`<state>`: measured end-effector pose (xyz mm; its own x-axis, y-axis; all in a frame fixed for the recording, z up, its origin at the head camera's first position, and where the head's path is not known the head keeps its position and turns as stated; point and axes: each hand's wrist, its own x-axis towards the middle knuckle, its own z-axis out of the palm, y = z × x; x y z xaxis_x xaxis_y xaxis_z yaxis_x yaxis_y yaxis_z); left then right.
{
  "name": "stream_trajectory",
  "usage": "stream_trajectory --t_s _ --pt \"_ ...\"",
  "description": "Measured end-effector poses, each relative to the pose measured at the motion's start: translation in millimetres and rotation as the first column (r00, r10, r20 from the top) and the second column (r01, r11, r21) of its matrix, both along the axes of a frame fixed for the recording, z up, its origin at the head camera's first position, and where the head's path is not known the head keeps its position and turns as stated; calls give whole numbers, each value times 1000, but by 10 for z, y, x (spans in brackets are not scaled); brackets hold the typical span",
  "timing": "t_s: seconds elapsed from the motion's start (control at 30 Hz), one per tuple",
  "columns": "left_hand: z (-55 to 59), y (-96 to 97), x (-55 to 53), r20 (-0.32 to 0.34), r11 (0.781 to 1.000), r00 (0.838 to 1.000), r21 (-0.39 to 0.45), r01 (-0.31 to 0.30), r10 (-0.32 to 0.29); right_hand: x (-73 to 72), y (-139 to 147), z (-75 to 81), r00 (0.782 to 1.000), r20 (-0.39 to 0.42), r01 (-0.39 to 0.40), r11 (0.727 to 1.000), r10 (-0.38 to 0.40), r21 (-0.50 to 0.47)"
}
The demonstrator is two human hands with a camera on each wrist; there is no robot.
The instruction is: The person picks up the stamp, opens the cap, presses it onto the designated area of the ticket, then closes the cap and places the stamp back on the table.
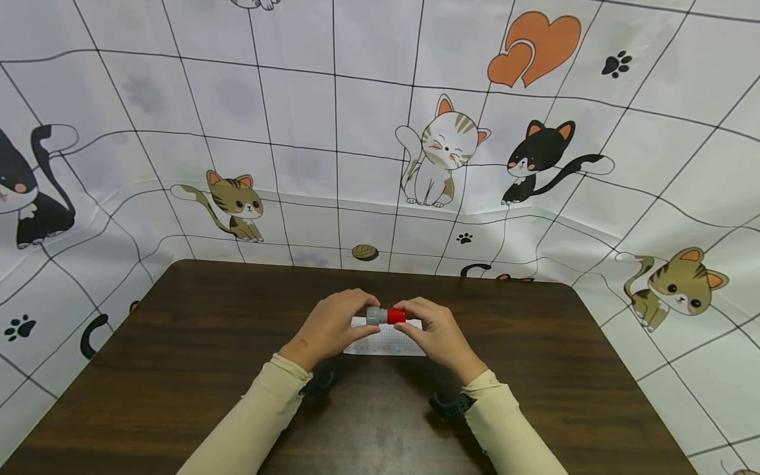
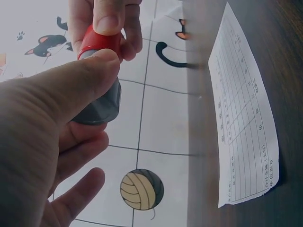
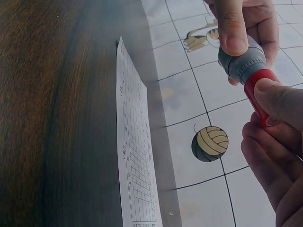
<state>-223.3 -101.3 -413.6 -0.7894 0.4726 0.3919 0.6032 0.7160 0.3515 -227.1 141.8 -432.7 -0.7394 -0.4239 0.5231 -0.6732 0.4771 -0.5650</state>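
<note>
Your left hand (image 1: 334,324) pinches the gray end (image 1: 373,316) between thumb and fingers, gap only as wide as the piece; its lower fingers hang loose beneath. Your right hand (image 1: 438,332) pinches the red end (image 1: 396,316) likewise, other fingers loosely curled. Between them: a gray-and-red capped cylinder (image 3: 256,81), stamp-like, held roughly level above a printed grid sheet (image 1: 386,343). Handling guess: light, stiff, probably plastic, not fragile; smooth red end could slip, ribbed gray collar (image 3: 251,67) should give better purchase. Take hold by each end, clear of the joint. Sheet looks thin, bends easily; it lies on the dark wood-grain table (image 1: 208,349). Beyond: cat-print backdrop (image 1: 303,165). Black wristbands (image 1: 451,405), cream sleeves (image 1: 255,412) on you.
</note>
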Motion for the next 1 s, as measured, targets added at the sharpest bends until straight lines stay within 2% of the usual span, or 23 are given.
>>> stream_trajectory --t_s 0.77,1.0 --pt "-14 9 -6 -44 1000 999 27 -13 15 -2 1 1 999 34 3 999 -1 -38" --pt "-31 11 -13 -62 999 998 31 -12 14 -1 -7 5 1000 20 4 999 -3 -54"
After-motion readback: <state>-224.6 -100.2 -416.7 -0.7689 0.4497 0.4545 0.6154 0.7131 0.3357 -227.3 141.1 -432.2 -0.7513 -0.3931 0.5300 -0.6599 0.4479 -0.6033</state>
